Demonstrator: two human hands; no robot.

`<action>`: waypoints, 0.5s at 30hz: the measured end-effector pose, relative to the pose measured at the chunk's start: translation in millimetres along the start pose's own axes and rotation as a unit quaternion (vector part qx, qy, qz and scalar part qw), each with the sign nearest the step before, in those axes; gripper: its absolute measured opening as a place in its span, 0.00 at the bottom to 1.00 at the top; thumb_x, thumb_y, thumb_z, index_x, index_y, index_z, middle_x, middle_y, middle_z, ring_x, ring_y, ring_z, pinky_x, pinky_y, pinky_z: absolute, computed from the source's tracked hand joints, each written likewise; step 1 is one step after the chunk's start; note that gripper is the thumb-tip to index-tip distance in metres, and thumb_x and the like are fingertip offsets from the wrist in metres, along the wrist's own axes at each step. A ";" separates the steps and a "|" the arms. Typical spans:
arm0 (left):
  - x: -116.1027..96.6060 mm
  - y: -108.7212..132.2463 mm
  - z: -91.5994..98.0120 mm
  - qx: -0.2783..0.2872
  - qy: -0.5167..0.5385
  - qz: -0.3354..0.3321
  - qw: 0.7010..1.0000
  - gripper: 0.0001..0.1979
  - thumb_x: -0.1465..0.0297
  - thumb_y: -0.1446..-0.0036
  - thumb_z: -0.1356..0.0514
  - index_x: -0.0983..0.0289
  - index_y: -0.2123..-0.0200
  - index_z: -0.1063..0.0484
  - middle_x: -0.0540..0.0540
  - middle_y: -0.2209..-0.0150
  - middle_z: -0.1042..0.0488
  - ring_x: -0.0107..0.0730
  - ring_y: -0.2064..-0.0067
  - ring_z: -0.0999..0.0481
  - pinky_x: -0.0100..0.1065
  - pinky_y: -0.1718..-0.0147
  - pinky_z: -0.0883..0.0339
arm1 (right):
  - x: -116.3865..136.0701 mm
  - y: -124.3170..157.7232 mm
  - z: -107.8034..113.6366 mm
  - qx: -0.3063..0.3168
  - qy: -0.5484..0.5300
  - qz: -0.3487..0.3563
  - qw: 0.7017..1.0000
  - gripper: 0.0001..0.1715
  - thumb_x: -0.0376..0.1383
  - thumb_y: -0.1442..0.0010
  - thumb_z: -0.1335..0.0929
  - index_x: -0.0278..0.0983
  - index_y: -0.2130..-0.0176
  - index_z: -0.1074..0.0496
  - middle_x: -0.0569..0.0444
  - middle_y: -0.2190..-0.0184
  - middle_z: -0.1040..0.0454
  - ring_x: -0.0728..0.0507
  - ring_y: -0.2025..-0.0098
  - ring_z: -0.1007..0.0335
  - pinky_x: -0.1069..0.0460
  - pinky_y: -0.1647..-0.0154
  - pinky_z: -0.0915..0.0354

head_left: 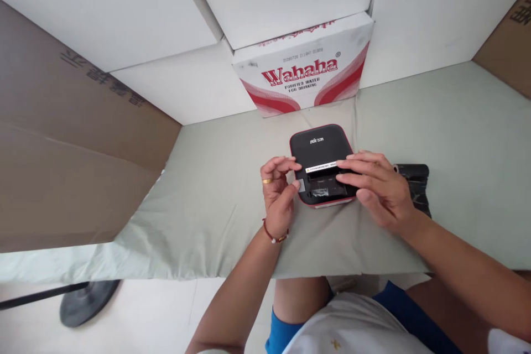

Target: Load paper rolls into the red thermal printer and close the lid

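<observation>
A small black box-shaped device with a red edge, which looks like a label printer (321, 152), lies flat on the cloth-covered table. Across its top run a white warning strip and a dark recessed slot with a shiny clear patch below. My left hand (277, 191) grips its left edge, fingers bent against the side and thumb at a grey button-like square. Over the right side rests my right hand (379, 185), fingers stretched out, tips touching the top by the strip and slot. Just beyond that hand, a roll of black film (418, 185) is partly hidden.
A Wahaha water carton (307, 74) stands behind the device, among stacked white boxes (174, 91). Brown cardboard boxes flank the table at left (74, 160) and right (508, 44). The green cloth (199, 199) hangs over the near edge. A round black base (87, 304) stands on the floor.
</observation>
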State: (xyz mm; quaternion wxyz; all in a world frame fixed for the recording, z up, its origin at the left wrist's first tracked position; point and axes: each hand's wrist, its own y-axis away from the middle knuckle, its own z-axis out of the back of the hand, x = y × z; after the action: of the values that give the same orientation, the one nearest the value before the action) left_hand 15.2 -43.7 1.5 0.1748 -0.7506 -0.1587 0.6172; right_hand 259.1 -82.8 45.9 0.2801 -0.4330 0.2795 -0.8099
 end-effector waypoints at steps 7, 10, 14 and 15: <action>5.7 -7.2 2.1 0.008 -0.017 0.101 0.995 0.41 0.57 0.41 0.30 0.40 0.27 0.40 0.54 0.24 0.35 0.48 0.20 0.37 0.52 0.25 0.37 | 2.9 4.2 4.1 -0.021 0.038 0.027 0.999 0.20 0.40 0.25 0.34 0.49 0.53 0.11 0.50 0.56 0.13 0.34 0.45 0.23 0.35 0.42 0.26; 5.0 -6.9 4.0 0.039 -0.009 0.121 0.992 0.46 0.53 0.40 0.29 0.38 0.24 0.46 0.53 0.20 0.40 0.47 0.18 0.41 0.52 0.22 0.39 | 5.8 3.4 6.9 -0.015 0.055 0.033 0.998 0.20 0.41 0.25 0.35 0.50 0.54 0.11 0.50 0.59 0.15 0.35 0.47 0.23 0.36 0.44 0.25; 6.4 -6.0 7.1 0.071 0.010 0.143 0.987 0.54 0.49 0.42 0.25 0.35 0.22 0.52 0.52 0.16 0.49 0.46 0.16 0.46 0.50 0.22 0.37 | 8.8 4.4 7.6 -0.012 0.069 0.048 0.996 0.18 0.41 0.25 0.34 0.50 0.53 0.12 0.50 0.58 0.15 0.35 0.46 0.23 0.37 0.46 0.24; 7.3 -6.0 7.8 0.076 0.011 0.145 0.986 0.55 0.48 0.42 0.24 0.35 0.21 0.53 0.53 0.16 0.50 0.47 0.16 0.45 0.51 0.23 0.36 | 8.5 5.1 6.9 -0.013 0.071 0.053 0.996 0.17 0.41 0.26 0.33 0.50 0.53 0.12 0.50 0.58 0.14 0.35 0.46 0.22 0.37 0.46 0.24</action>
State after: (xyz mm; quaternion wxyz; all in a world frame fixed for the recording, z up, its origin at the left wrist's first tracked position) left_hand 8.8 -34.5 -3.6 0.1413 -0.7573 0.0011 0.6376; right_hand 262.0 -93.6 50.2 0.2961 -0.3623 0.3319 -0.8191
